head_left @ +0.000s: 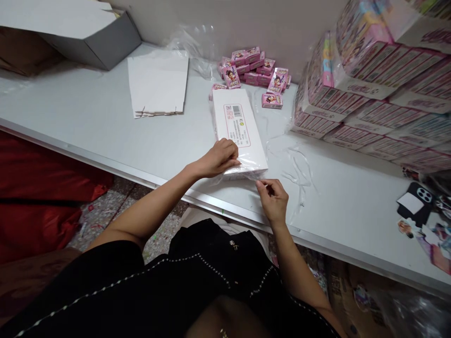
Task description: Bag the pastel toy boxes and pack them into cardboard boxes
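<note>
A white box (pixel 252 124) with a printed barcode label lies flat near the table's front edge, covered in clear plastic film (pixel 243 172) that bunches at its near end. My left hand (pixel 225 157) rests on the box's near left part, its fingers curled and pinching the film. Just off the near right corner, my right hand (pixel 273 199) is closed in a pinch on the film's edge. Behind the box sits a heap of small pink boxes (pixel 251 70) with a cartoon figure on them.
Film-wrapped pink and white boxes (pixel 355 89) are stacked at the right. Flat white cardboard sheets (pixel 158 82) lie left of the box, beyond them a grey carton (pixel 105 42). Loose film strips (pixel 299 169) and a phone (pixel 416 202) lie to the right.
</note>
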Demonstrator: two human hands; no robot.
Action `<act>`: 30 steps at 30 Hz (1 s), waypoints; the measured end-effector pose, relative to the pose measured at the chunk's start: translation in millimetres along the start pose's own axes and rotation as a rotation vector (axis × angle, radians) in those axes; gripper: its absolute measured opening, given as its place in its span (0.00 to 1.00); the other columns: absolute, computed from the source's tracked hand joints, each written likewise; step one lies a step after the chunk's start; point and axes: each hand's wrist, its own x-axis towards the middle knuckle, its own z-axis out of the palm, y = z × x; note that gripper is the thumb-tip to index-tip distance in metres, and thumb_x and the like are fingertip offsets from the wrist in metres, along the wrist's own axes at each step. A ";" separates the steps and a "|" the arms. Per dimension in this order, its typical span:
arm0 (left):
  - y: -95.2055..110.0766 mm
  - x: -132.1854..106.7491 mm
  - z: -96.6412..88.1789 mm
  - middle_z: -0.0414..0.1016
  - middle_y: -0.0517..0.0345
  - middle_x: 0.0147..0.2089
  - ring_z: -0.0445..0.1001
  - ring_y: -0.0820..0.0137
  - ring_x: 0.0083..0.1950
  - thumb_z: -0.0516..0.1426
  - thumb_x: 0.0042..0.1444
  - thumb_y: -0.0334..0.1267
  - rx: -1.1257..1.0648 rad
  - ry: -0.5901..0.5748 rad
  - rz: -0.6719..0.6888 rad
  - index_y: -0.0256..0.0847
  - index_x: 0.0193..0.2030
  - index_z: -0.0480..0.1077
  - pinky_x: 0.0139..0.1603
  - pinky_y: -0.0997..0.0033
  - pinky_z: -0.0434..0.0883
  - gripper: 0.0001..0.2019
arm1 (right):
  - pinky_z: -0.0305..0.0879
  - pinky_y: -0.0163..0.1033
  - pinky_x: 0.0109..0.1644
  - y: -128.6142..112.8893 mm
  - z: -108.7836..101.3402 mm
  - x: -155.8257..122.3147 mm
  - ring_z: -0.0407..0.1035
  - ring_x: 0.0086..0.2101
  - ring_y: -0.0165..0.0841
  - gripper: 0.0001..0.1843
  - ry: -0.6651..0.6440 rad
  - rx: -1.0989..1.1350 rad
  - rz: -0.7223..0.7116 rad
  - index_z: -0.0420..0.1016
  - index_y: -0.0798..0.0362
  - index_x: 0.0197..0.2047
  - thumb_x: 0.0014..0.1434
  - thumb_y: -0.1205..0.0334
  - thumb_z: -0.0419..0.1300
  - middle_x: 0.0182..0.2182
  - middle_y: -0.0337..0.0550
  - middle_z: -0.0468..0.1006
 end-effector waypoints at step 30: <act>-1.1 -1.9 -5.6 0.71 0.52 0.42 0.64 0.62 0.46 0.57 0.57 0.64 -0.041 -0.053 -0.001 0.42 0.35 0.63 0.51 0.61 0.63 0.24 | 0.70 0.46 0.43 1.2 -55.4 29.5 0.73 0.36 0.35 0.05 -0.130 -0.055 -0.375 0.81 0.44 0.39 0.60 0.64 0.65 0.34 0.38 0.81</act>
